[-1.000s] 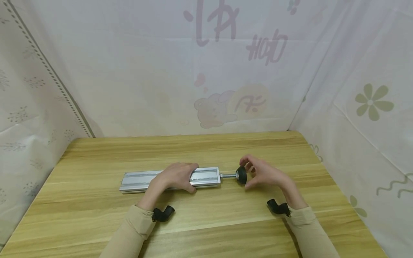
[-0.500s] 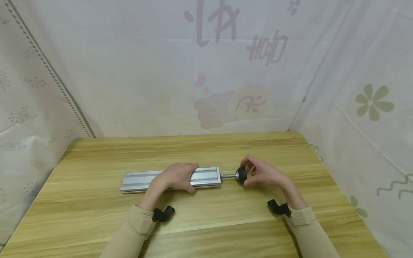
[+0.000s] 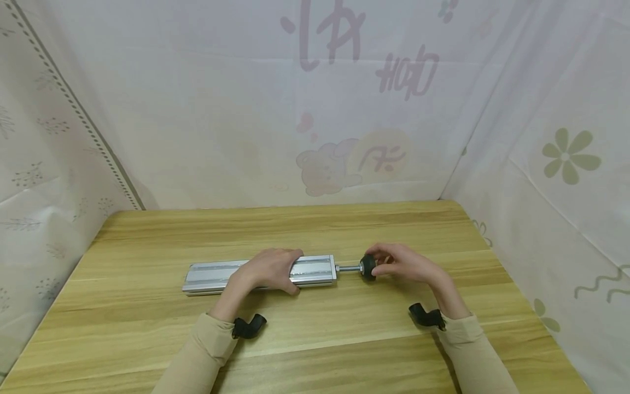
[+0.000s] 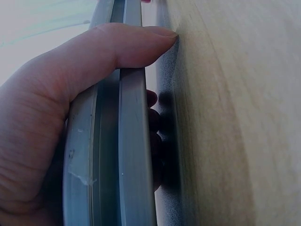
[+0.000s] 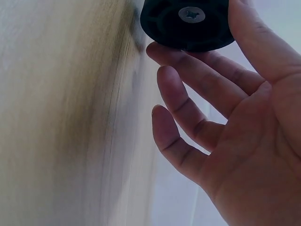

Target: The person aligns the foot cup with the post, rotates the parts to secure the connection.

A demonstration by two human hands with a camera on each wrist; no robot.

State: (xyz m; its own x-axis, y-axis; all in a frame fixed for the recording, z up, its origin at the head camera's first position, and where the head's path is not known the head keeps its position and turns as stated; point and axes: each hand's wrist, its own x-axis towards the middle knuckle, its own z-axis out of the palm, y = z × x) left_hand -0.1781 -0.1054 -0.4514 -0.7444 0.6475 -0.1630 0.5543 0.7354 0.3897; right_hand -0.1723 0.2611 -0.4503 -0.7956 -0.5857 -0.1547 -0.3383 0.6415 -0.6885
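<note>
A silver slotted aluminium profile (image 3: pixel 315 271) lies lengthwise across the table. My left hand (image 3: pixel 269 269) grips it from above near its right half; in the left wrist view the thumb lies across one side, with other fingertips showing past the far edge. From the profile's right end plate a threaded rod (image 3: pixel 350 268) with nuts sticks out, ending in a black levelling foot (image 3: pixel 367 267). My right hand (image 3: pixel 407 264) pinches this foot between thumb and fingers. The foot's round underside shows a central screw (image 5: pixel 192 14) in the right wrist view, with two fingers curled below it, off the foot.
The wood-grain table (image 3: pixel 305 350) carries the profile. Behind it hangs a pale printed cloth (image 3: pixel 221 109), and more patterned cloth (image 3: pixel 566 219) closes off the right side. Black angled wrist mounts (image 3: pixel 249 326) sit at both cuffs.
The right hand's fingers and thumb have shifted on the black foot, the thumb rising higher along its side. The left hand and the profile stay where they were.
</note>
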